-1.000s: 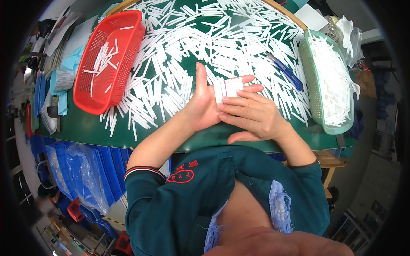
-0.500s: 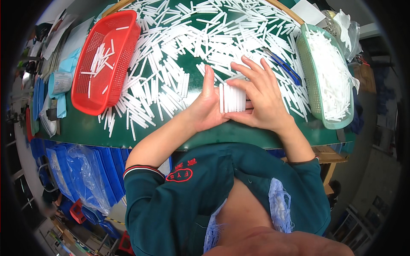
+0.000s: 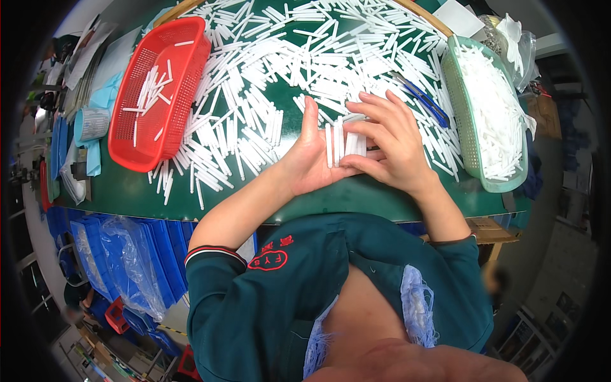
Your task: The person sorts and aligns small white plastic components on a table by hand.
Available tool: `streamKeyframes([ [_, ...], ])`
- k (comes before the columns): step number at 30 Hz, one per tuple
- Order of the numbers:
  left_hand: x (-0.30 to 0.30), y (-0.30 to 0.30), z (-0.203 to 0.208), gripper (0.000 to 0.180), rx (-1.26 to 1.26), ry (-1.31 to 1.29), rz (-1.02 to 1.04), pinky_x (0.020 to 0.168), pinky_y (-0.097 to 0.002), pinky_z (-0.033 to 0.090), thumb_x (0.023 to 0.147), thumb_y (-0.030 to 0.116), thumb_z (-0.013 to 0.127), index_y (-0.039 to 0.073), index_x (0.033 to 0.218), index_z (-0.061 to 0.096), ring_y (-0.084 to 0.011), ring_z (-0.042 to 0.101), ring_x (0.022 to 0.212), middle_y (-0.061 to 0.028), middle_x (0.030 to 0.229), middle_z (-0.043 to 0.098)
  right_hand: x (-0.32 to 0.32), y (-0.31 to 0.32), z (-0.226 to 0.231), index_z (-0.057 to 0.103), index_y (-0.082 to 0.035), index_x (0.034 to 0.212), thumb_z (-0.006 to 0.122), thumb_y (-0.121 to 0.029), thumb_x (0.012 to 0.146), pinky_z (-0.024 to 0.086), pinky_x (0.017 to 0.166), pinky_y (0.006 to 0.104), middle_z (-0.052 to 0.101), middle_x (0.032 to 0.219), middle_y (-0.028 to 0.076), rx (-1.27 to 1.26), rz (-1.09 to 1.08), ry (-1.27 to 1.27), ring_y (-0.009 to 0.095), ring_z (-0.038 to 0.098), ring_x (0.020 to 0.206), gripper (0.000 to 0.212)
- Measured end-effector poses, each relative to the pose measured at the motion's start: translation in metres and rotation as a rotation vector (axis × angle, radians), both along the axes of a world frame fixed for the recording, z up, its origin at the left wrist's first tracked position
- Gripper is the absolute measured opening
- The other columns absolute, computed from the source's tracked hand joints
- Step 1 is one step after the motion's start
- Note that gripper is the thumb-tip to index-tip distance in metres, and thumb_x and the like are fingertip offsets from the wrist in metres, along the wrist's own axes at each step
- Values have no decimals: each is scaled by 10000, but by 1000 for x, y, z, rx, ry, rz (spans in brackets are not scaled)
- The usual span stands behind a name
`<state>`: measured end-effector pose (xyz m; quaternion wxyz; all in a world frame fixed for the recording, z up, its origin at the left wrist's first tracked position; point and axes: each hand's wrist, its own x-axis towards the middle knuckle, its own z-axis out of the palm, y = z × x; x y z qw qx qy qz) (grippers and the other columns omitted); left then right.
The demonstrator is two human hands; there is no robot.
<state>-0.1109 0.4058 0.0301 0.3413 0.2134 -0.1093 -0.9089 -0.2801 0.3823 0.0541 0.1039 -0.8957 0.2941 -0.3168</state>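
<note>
While my left hand [image 3: 309,158] is lying flattened, palm up, beneath slim white plastic-looking sticks [image 3: 337,145], my right hand [image 3: 401,153] is pinching some by their ends, seemingly for alignment, above the glossy green worktop [image 3: 344,205].

The right hand [image 3: 400,154] partly hides the held white sticks [image 3: 336,144], their count unclear.

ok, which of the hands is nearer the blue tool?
Right. The right hand is just below-left of the blue tool in the picture; the left hand lies farther left, with white sticks on it.
</note>
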Motion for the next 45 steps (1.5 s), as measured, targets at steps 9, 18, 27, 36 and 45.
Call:
streamKeyframes([
  [9, -6, -3, -1, 1007, 43, 25, 15, 1001, -436, 364, 743, 786, 68, 9, 1340, 301, -297, 479, 1157, -159, 1268, 461, -15, -3, -13, 623, -22, 922, 647, -51, 778, 434, 670, 234, 592, 890, 42, 677, 51, -576, 116, 544, 798, 148],
  [18, 0, -3, -8, 651, -141, 77, 13, 1019, -441, 345, 887, 410, 433, -9, 1354, 260, -360, 391, 1231, -208, 1321, 393, -89, -52, -4, 504, 17, 1073, 504, -100, 896, 453, 755, 280, 550, 887, 64, 1048, 458, -2011, 150, 520, 824, 212],
  [27, 0, -2, -5, 478, -165, -37, 26, 993, -428, 403, 847, 11, 514, -14, 1294, 346, -347, 470, 1165, -142, 1109, 549, -95, -46, 3, 426, 44, 1204, 502, -208, 907, 447, 767, 294, 547, 927, 76, 1108, 541, -2033, 157, 516, 836, 397],
  [36, 2, 0, -7, 331, -70, -73, 58, 941, -440, 447, 884, 69, 506, -8, 1199, 440, -319, 526, 1099, -104, 1037, 574, -79, -41, -6, 424, 14, 1232, 499, -301, 907, 445, 766, 284, 549, 941, 62, 977, 376, -1680, 143, 524, 825, 459],
  [45, -2, 3, -4, 280, -114, -178, 84, 827, -335, 499, 903, 116, 505, -11, 1150, 474, -220, 581, 989, -108, 1030, 574, -5, -1, -12, 351, -8, 1312, 787, -304, 585, 376, 954, 414, 497, 1249, 143, 175, 139, -5, 332, 485, 1120, 898],
])
